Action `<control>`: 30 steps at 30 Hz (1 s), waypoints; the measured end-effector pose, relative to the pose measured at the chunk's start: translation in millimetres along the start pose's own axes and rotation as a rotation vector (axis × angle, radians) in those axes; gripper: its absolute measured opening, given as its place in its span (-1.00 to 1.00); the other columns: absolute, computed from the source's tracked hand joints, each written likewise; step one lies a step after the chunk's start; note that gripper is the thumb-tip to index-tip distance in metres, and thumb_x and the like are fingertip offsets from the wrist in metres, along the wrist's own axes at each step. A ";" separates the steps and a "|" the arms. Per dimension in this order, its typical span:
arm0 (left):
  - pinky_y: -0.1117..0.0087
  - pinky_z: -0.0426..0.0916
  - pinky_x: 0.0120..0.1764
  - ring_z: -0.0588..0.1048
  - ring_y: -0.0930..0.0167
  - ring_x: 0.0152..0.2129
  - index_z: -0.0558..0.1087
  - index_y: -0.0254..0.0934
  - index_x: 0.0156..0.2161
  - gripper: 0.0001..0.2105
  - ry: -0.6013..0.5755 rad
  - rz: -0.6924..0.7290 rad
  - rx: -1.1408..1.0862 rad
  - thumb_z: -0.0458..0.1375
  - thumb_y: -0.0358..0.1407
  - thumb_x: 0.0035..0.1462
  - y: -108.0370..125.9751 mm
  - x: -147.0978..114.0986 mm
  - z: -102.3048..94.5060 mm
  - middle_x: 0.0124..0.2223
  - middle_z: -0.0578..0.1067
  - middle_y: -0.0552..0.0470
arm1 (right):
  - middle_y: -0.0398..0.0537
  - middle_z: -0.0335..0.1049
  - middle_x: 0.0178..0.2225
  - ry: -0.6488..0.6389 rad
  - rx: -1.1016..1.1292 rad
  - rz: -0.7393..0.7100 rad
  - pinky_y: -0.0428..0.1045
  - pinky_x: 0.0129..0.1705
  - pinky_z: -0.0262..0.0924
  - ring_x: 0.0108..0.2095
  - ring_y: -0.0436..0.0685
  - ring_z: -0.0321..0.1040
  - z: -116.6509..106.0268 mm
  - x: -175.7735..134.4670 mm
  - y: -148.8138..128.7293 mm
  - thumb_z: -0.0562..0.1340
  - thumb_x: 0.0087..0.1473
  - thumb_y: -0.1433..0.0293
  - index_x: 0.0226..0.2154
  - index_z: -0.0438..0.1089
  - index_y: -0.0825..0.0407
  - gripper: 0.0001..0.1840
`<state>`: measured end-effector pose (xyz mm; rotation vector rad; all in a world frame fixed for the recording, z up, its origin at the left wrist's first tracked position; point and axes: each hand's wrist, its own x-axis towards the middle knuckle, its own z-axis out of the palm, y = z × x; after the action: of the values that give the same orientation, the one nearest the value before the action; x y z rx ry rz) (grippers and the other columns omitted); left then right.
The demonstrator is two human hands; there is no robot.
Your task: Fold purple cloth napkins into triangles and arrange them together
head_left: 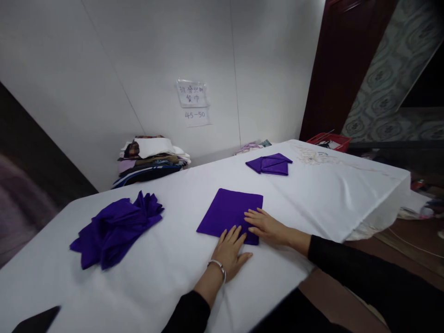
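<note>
A purple cloth napkin (231, 208), folded into a flat square, lies on the white-covered table before me. My left hand (230, 252), with a silver bangle at the wrist, rests its outstretched fingertips on the near edge of the napkin. On its right side my right hand (265, 225) lies flat, fingers spread over the cloth. Neither hand grips anything. Farther back is a second purple napkin (272, 164), folded into a pointed shape. To the left sits a loose, crumpled heap of purple cloth (116, 229).
Stacked folded clothes (151, 159) stand behind the table against the wall, below a handwritten paper sign (192, 95). A red basket (333, 141) is beyond the far right corner. The white tablecloth (329, 194) hangs over the right edge. A dark object (36, 321) shows at bottom left.
</note>
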<state>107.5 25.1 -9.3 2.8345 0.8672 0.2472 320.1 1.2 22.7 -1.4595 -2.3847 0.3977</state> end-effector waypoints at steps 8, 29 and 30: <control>0.04 -0.06 0.14 -0.01 0.26 0.19 0.07 -0.15 0.19 -0.45 -0.018 0.025 -0.029 -0.11 0.01 0.13 -5.5 -2.8 -0.9 0.24 0.09 -0.08 | 0.10 -0.15 0.23 -0.053 -0.066 0.101 0.21 0.19 -0.39 0.23 0.22 -0.28 13.3 29.6 38.9 -0.10 0.13 -0.01 0.19 -0.04 0.05 -0.30; 0.18 0.16 -0.06 0.31 0.32 -0.12 0.33 -0.19 -0.05 -0.65 0.139 -0.096 0.007 -0.05 -0.48 0.06 13.1 11.9 -5.4 -0.05 0.42 -0.01 | 0.09 0.21 0.08 0.134 -0.186 0.045 0.09 0.12 -0.01 0.09 0.17 0.11 2.2 31.5 105.5 -0.08 0.16 0.28 0.03 0.27 0.12 -0.52; 0.19 0.19 -0.11 0.32 0.31 -0.15 0.35 -0.20 -0.09 -0.68 0.124 -0.122 0.034 -0.07 -0.49 0.07 15.0 15.2 -6.2 -0.09 0.43 -0.02 | 0.09 0.22 0.07 0.145 -0.184 0.040 0.08 0.12 0.00 0.08 0.17 0.13 1.9 31.2 108.3 -0.08 0.16 0.28 0.03 0.27 0.12 -0.53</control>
<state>126.7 22.2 1.5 2.8084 1.0745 0.3985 393.3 76.7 -17.8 -1.5592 -2.3297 0.0793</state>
